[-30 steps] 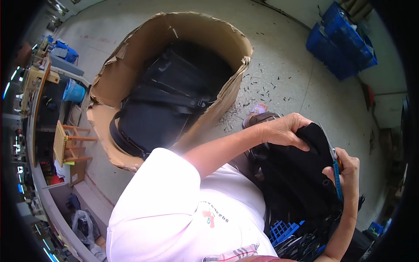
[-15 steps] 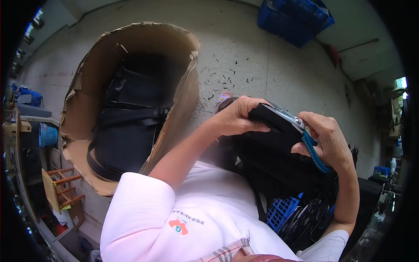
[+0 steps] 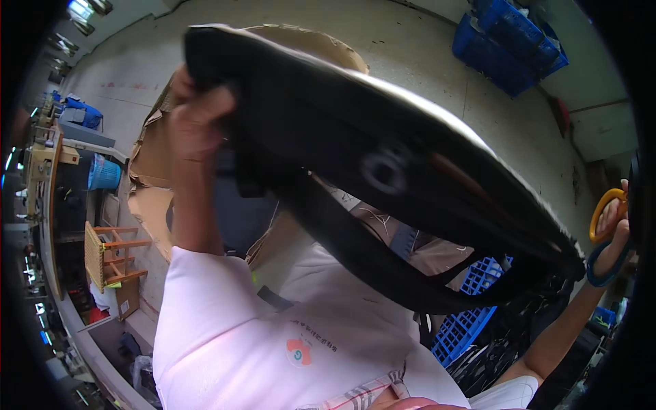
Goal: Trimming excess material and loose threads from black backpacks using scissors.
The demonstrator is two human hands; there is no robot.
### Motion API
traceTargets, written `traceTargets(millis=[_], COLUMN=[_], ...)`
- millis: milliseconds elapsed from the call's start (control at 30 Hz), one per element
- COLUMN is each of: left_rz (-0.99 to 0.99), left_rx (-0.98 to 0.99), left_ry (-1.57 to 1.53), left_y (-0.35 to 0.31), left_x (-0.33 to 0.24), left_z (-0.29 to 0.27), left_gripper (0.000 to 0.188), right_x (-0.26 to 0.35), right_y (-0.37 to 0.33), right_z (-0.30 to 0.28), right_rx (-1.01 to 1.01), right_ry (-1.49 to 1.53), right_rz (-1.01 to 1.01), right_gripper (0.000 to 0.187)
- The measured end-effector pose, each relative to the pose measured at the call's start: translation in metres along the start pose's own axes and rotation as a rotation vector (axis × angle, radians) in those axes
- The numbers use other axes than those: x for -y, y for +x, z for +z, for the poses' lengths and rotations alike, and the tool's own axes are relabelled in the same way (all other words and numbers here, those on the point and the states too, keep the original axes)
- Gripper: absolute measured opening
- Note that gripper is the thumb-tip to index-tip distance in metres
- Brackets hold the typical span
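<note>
Left hand (image 3: pixel 197 115), blurred, grips the left end of the black bag (image 3: pixel 321 123), in front of the cardboard box (image 3: pixel 152 154); firm hold there should limit twist. Bag hangs raised mid-scene; best keep its strap (image 3: pixel 345 244) clear of the near blue crate (image 3: pixel 454 335). Right hand (image 3: pixel 613 225), right edge, clasps scissors (image 3: pixel 596 217); blades not visible, point them off the fabric.

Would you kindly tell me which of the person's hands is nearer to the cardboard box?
Left: the left hand, gripping the black bag, shows against the cardboard box; the right hand, holding scissors, is far off to its right.
</note>
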State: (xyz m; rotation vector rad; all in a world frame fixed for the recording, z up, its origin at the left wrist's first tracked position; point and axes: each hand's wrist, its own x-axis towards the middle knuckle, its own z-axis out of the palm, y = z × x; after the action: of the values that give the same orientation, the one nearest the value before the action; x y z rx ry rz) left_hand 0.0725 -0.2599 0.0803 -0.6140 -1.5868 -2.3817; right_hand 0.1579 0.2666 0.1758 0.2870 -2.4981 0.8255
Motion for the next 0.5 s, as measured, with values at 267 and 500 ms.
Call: traceTargets(millis=[267,500], left_rz=[0.094,0.016], left_rx=[-0.53,0.068], left_ry=[0.489,1.421], left_y=[0.017,-0.006], left_x=[-0.223,-0.083], left_z=[-0.234,-0.186], left_gripper=[0.045,0.057], right_x=[-0.047,-0.049], right_y=[-0.056,-0.143], right_z=[0.044,0.076], right_rx=[-0.107,-0.012], right_ry=[0.26,-0.018], right_rz=[0.353,0.753], right_gripper=[0.049,0.048])
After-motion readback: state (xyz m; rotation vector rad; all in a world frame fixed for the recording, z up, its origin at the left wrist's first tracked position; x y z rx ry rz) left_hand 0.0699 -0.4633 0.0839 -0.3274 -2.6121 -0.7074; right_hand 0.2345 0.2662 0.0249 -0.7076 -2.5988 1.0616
